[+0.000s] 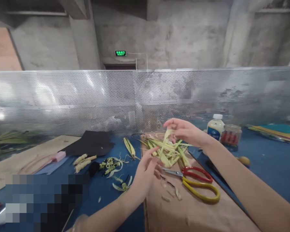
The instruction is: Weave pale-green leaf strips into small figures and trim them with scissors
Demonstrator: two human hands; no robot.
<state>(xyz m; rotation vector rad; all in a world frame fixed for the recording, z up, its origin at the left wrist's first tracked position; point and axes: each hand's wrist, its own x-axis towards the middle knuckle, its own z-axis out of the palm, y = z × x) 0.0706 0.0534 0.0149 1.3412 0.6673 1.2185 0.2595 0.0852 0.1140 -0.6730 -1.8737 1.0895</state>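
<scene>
A perforated metal screen (87,96) runs across the whole back edge of the blue surface (268,161); whatever lies behind it is only a blur. A brown board (195,212) lies on the surface in front of the person, its near end cut off by the bottom edge. A black sheet (91,143) lies to the left of it.

On the far end of the board sits a loose pile of green-yellow strips (171,153), fanned out in many directions. Scissors (198,182) with one red and one yellow handle lie just beside it, blades pointing left towards the left hand (146,172).

The right hand (186,132) hovers above the pile, its fingers pinched on the top end of one leaf strip (164,141). The strip hangs nearly upright, its long axis leaning slightly, its lower end lost among the pile. The left hand's fingers are loosely curled by that lower end; whether they grip it cannot be told.
</scene>
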